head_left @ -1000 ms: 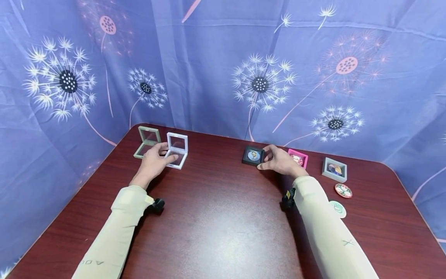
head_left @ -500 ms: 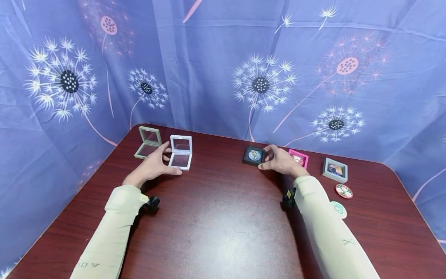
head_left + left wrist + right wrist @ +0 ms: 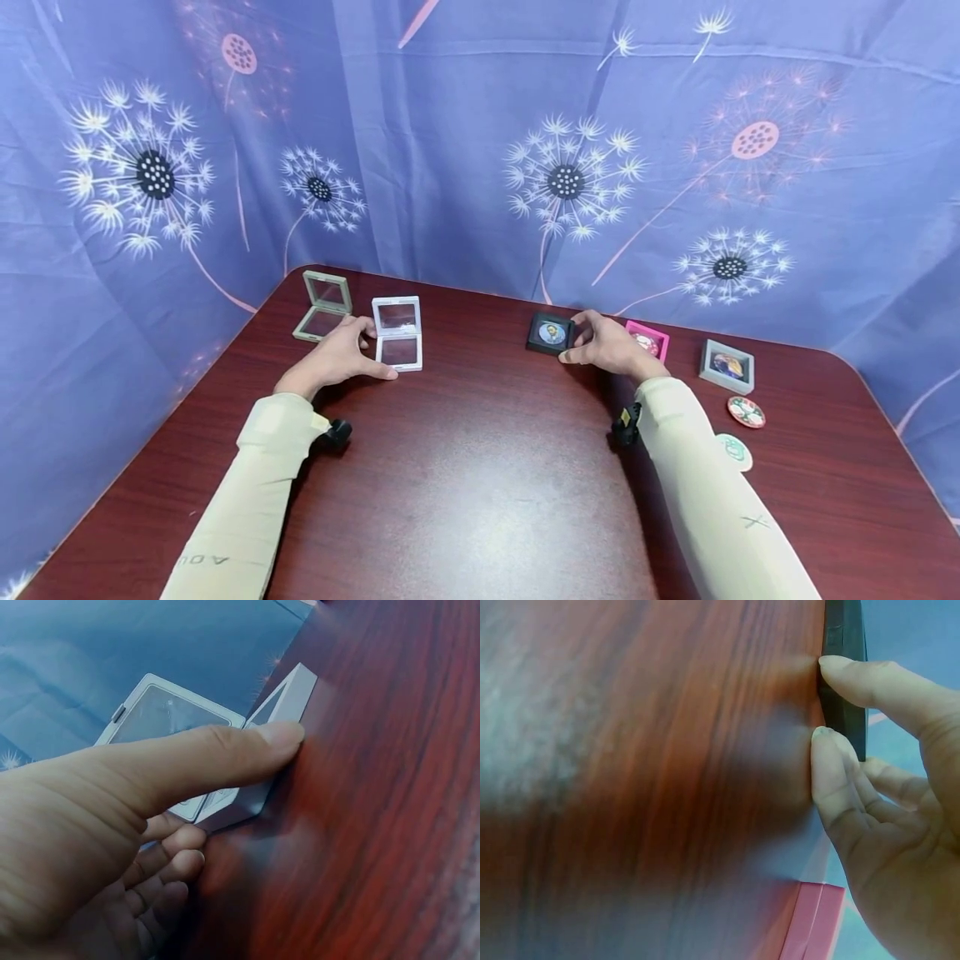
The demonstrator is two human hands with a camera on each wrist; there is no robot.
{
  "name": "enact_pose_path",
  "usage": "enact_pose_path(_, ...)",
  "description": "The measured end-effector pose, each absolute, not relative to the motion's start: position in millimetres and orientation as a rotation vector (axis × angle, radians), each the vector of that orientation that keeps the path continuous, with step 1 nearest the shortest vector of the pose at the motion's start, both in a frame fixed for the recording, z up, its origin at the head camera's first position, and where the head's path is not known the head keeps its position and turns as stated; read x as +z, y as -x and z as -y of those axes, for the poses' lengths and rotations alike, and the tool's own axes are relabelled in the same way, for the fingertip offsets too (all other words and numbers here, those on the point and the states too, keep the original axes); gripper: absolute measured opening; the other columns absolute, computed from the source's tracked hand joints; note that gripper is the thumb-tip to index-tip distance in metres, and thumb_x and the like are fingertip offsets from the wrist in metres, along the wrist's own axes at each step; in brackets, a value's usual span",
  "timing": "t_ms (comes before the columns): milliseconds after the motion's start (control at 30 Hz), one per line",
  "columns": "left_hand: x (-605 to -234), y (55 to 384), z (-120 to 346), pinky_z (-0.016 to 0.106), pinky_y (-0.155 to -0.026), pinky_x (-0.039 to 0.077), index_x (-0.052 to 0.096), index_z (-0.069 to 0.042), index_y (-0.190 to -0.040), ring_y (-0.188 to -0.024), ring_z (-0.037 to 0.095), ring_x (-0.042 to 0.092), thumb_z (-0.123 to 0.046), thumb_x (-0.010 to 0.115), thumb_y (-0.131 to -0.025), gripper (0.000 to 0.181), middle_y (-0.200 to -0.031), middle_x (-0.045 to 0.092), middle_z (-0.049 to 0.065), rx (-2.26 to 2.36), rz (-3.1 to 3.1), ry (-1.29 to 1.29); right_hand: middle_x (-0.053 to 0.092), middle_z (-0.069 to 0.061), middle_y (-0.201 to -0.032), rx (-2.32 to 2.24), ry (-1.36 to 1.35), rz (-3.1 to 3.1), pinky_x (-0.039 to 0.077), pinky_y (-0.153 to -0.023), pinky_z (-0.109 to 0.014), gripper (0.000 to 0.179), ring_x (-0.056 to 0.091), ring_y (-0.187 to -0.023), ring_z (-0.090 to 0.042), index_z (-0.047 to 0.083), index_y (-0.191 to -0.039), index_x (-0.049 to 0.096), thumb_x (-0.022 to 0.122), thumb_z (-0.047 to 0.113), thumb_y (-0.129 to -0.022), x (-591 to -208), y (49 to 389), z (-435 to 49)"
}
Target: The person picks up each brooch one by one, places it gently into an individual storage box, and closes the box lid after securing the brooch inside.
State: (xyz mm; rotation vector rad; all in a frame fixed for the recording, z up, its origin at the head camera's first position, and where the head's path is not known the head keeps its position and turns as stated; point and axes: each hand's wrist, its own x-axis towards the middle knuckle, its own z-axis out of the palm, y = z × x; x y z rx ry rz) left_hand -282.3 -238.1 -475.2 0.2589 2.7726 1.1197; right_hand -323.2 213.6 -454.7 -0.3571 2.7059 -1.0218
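A white display case [image 3: 399, 350] stands hinged open on the table, its clear panel raised at the back. My left hand [image 3: 341, 354] holds it by the near left corner, thumb along the front edge and fingers at the left side. In the left wrist view, the thumb crosses in front of the white case [image 3: 225, 810]. My right hand [image 3: 609, 343] pinches the near right corner of a black display case [image 3: 542, 342] with a round badge [image 3: 552, 333] inside. In the right wrist view, thumb and fingertips meet the edge of the black case [image 3: 845, 697].
A green display case [image 3: 327, 292] stands open at far left. Right of my right hand lie a pink case [image 3: 660, 337] and a grey case [image 3: 738, 385], each with a badge. Two loose badges, red-patterned [image 3: 747, 412] and green-white [image 3: 737, 452], lie near my right sleeve.
The white case has shifted right and slightly nearer, turning a little. My left thumb has moved from its base to its front edge. The right hand and black case have kept still.
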Motion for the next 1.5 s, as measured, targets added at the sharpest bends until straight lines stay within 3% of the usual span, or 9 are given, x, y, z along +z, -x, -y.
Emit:
enact_pose_path(267,-466,282,232,0.042,-0.083,0.042,0.054,-0.001,-0.107,-0.098,0.031,0.047,-0.038,0.100,-0.067,0.071,-0.108,0.049,0.016,0.992,-2.775,-0.279,0.064,-0.017,-0.098,-1.120,0.302,-2.626,0.055,-0.069,-0.029,0.068,0.065,-0.074,-0.019,-0.009,-0.141,0.045,0.085,0.010,-0.089,-454,325,-211)
enact_pose_path(467,-464,282,228,0.044,-0.085,0.042,0.053,-0.002,-0.107,-0.098,0.031,0.047,-0.042,0.099,-0.068,0.073,-0.110,0.049,0.016,0.937,-2.761,-0.268,0.063,-0.016,-0.096,-1.111,0.260,-2.662,0.053,-0.067,-0.028,0.072,0.065,-0.073,-0.017,-0.009,-0.145,0.043,0.084,0.015,-0.090,-456,324,-210)
enact_pose_path(867,-463,278,225,0.044,-0.088,0.044,0.056,0.001,-0.111,-0.100,0.031,0.049,-0.043,0.099,-0.068,0.075,-0.112,0.052,0.016,0.900,-2.772,-0.268,0.063,-0.022,-0.110,-1.162,0.243,-2.741,0.048,-0.084,-0.039,0.097,0.060,-0.100,-0.031,-0.005,-0.160,0.030,0.087,0.030,-0.089,-465,312,-207)
enact_pose_path(1233,-470,276,221,0.043,-0.084,0.042,0.054,-0.004,-0.104,-0.096,0.029,0.048,-0.044,0.099,-0.068,0.070,-0.107,0.051,0.013,0.900,-2.816,-0.296,0.059,-0.026,-0.127,-1.284,0.247,-2.679,0.046,-0.102,-0.050,0.099,0.057,-0.117,-0.037,-0.006,-0.163,0.025,0.083,0.034,-0.093,-472,301,-213)
enact_pose_path(1500,-469,273,211,0.042,-0.081,0.041,0.054,-0.006,-0.102,-0.093,0.028,0.048,-0.046,0.098,-0.066,0.069,-0.103,0.050,0.011,0.916,-2.824,-0.294,0.059,-0.028,-0.132,-1.366,0.218,-2.648,0.044,-0.108,-0.052,0.094,0.057,-0.124,-0.039,-0.007,-0.162,0.026,0.081,0.032,-0.096,-472,295,-215)
